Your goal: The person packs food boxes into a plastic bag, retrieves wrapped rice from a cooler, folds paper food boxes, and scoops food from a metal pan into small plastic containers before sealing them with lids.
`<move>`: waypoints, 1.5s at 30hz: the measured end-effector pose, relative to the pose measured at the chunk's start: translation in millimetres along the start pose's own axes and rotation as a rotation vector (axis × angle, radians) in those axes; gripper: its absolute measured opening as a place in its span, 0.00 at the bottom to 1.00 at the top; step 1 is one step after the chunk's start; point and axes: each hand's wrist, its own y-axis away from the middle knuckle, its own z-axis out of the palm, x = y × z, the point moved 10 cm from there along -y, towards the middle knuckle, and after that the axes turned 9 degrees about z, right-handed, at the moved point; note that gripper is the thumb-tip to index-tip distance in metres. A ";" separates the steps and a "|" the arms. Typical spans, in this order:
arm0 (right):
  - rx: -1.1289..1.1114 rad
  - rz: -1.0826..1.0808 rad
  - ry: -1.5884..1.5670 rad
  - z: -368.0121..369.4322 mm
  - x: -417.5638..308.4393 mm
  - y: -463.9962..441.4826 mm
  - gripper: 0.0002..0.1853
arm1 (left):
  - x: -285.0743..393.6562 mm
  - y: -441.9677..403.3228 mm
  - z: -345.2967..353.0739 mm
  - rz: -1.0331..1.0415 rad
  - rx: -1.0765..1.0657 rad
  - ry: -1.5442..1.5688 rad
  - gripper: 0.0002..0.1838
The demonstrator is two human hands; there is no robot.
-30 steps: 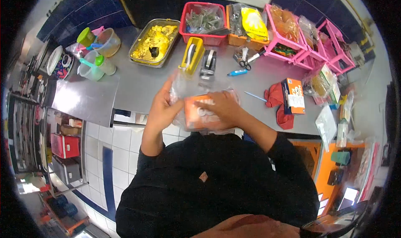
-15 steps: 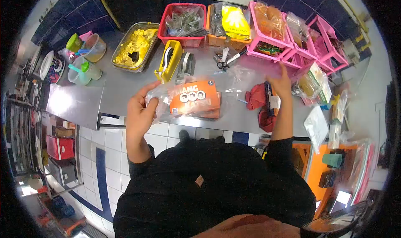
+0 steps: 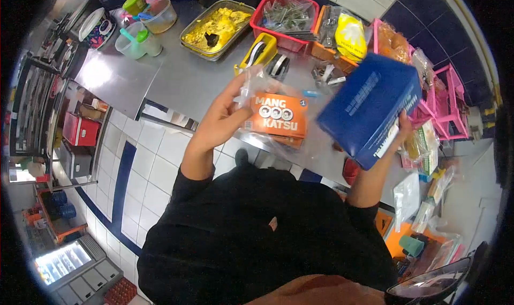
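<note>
My left hand pinches the gathered edge of a clear plastic bag above the steel counter. Orange printed boxes reading "MANG KATSU" lie stacked, with the clear plastic around them. My right hand grips a blue cardboard box by its right side, tilted and raised over the counter. The blue box is slightly blurred and hides part of the counter behind it. A yellow tape dispenser stands just beyond my left hand, with a dark tape dispenser beside it.
Along the back stand a tray of yellow food, a red basket, an orange basket and pink baskets. Plastic cups sit at the left. A red cloth lies near the front edge.
My right hand, earlier open at the counter's right side, now holds up the blue box. The left hand keeps hold of the plastic bag. The view has turned, shifting the counter rightward.
</note>
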 end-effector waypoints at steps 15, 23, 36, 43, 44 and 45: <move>-0.897 -0.404 2.100 105.8 216.9 -29.2 0.37 | -13.0 -2.8 -66.9 -0.071 0.009 0.098 0.37; -0.839 0.206 1.155 100.6 111.9 -98.9 0.29 | 19.5 -4.4 -46.6 0.031 -0.474 -0.346 0.23; 0.736 -0.610 1.772 -141.5 -90.0 -348.1 0.14 | 101.3 -40.3 -33.6 0.281 0.377 -1.114 0.03; 0.470 -1.225 1.015 -32.2 -97.1 -145.8 0.04 | 69.5 -128.7 73.1 0.452 0.112 -0.946 0.37; 0.331 -1.221 0.903 -33.0 -78.6 -131.1 0.06 | 61.0 -137.8 90.2 0.517 0.089 -0.942 0.46; 0.193 -1.255 0.966 -18.8 -64.5 -110.1 0.07 | 53.1 -145.1 105.2 0.513 0.082 -0.849 0.50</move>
